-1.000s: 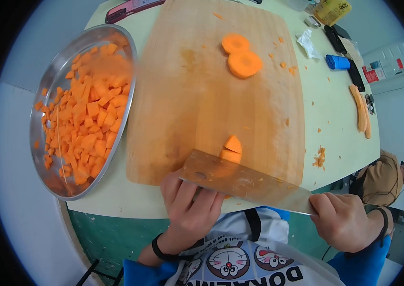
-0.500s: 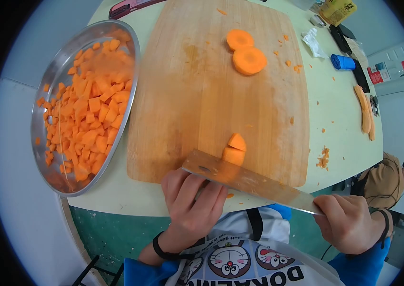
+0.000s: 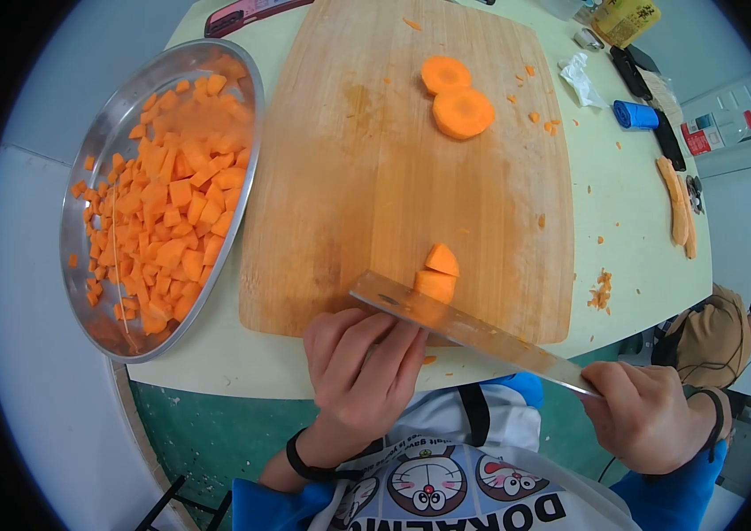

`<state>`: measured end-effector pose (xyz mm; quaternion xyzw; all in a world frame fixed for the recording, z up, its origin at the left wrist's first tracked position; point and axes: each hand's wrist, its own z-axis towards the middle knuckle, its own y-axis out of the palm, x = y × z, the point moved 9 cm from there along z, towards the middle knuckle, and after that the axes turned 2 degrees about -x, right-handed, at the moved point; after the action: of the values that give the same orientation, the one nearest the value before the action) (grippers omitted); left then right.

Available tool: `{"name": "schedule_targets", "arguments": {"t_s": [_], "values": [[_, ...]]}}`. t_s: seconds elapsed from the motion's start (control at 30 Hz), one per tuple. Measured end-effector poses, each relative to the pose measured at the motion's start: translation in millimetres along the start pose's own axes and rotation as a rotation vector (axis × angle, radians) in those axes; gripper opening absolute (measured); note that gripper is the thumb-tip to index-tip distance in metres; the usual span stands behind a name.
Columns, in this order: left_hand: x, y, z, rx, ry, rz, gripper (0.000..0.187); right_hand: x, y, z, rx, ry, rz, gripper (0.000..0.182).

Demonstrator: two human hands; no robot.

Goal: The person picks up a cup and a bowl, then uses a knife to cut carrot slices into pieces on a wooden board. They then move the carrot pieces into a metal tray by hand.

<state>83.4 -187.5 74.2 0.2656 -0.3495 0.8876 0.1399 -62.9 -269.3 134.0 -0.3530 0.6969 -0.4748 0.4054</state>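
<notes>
My right hand is closed round the handle end of a broad knife, whose blade slants up to the left over the near edge of the wooden cutting board. My left hand is bent against the near side of the blade, fingers together; what lies under its fingertips is hidden. Just beyond the blade lie cut carrot pieces, one partly behind the blade. Two round carrot slices lie touching near the far side of the board.
A steel tray of diced carrot stands left of the board. A phone lies at the far left. On the right are a crumpled tissue, a blue roll, long peeled pieces and orange scraps.
The blade's left end has shifted slightly right and away from me. My left fingers have moved slightly right with it. My right hand has hardly moved.
</notes>
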Motion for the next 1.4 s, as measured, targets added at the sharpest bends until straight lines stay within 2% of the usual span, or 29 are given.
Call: {"name": "schedule_targets", "arguments": {"t_s": [0.43, 0.6, 0.93, 1.03, 1.1, 1.13, 1.2, 1.3, 1.37, 1.4], "values": [[0, -1, -1, 0.016, 0.009, 0.011, 0.025, -1, 1, -2, 0.011, 0.027, 0.041, 0.02], [1, 0, 0, 0.015, 0.017, 0.016, 0.025, -1, 13, -3, -0.102, 0.029, 0.047, 0.019], [1, 0, 1, 0.005, 0.0, 0.009, 0.021, 1, 22, 8, -0.132, 0.036, 0.04, 0.014], [3, 0, 1, 0.016, -0.005, 0.029, 0.021, -2, 19, 5, -0.08, -0.014, 0.015, 0.015], [4, 0, 1, 0.02, -0.006, 0.053, 0.021, -3, -5, 2, 0.074, -0.006, 0.125, 0.015], [3, 1, 1, 0.008, -0.022, 0.057, 0.022, -3, -10, 1, 0.085, -0.012, 0.131, 0.015], [2, 2, -1, -0.007, -0.028, 0.073, 0.024, 3, -42, -9, 0.374, 0.053, 0.117, 0.016], [4, 6, 2, -0.036, -0.009, 0.091, 0.033, 18, -48, -20, 0.437, 0.195, 0.153, 0.011], [-5, 7, 5, -0.046, -0.164, 0.048, 0.045, 35, -36, -29, 0.439, 0.262, 0.272, 0.009], [-2, 6, 12, -0.042, -0.154, 0.056, 0.045, 39, -32, -33, 0.451, 0.256, 0.276, 0.009]]}}
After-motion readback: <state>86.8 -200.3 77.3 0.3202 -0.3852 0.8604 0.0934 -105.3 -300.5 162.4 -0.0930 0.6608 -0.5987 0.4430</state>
